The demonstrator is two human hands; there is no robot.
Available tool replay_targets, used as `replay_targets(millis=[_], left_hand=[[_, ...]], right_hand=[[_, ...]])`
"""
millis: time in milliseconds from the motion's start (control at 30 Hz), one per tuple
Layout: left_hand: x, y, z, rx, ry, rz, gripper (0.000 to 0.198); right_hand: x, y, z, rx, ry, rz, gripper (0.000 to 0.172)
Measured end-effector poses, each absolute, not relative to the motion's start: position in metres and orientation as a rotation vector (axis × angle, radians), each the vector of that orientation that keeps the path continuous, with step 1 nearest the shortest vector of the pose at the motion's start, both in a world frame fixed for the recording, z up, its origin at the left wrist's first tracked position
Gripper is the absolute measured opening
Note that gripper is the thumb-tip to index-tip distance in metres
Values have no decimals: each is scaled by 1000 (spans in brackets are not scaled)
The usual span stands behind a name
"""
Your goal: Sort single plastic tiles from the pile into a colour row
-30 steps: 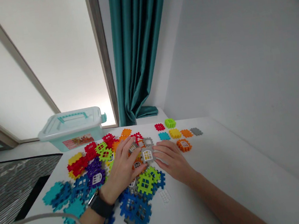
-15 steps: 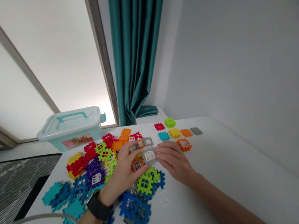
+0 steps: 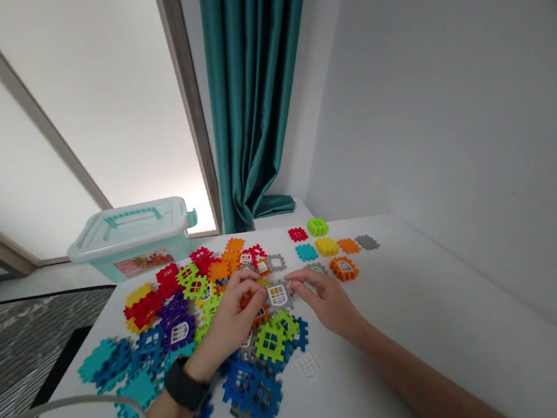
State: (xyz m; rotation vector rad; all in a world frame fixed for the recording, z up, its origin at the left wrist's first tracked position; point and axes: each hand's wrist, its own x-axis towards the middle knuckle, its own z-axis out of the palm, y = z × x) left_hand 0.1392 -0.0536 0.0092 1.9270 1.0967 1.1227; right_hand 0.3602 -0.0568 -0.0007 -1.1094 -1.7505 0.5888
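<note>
A grey building tile with a white window insert (image 3: 279, 295) is held above the pile, between my two hands. My right hand (image 3: 330, 305) pinches its right edge between thumb and fingers. At the left edge of this tile, the thumb and fingers of my left hand (image 3: 235, 313) close on it. An orange window tile (image 3: 259, 315) lies partly hidden behind my left hand. Just below the held tile are lime green window tiles (image 3: 272, 340). Another grey tile (image 3: 316, 268) lies beyond my right fingers, partly covered.
Blue tiles (image 3: 262, 395), purple tiles (image 3: 176, 318), red tiles (image 3: 145, 311) and turquoise tiles (image 3: 137, 389) spread across the left of the white table (image 3: 423, 327). Sorted tiles, including a yellow stack (image 3: 327, 246), lie at the back right. A lidded box (image 3: 136, 242) stands behind; a cable (image 3: 104, 400) crosses front left.
My left fingers have drawn in from a wider spread to the grey tile's left edge. The held tile has tipped flatter. A grey tile beyond my right hand has come into view.
</note>
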Motion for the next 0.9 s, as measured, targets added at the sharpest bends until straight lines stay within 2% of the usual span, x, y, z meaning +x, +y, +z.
replay_targets(millis=[100,367,700,900], left_hand=[[137,-51,8,1889,1110,1147,26],[135,-50,8,1890,1090,1188,27],[140,-54,8,1996,1115,1126,20],[141,-57,7,2019,1104,1133,18]], right_hand=[[362,-58,0,-1084,-1767,563,19],[367,-59,4,-936,-1995,301,37],[362,-54,-2,-1067,-1861,411,10],[361,-56,3,-1065,-1857,349,5]])
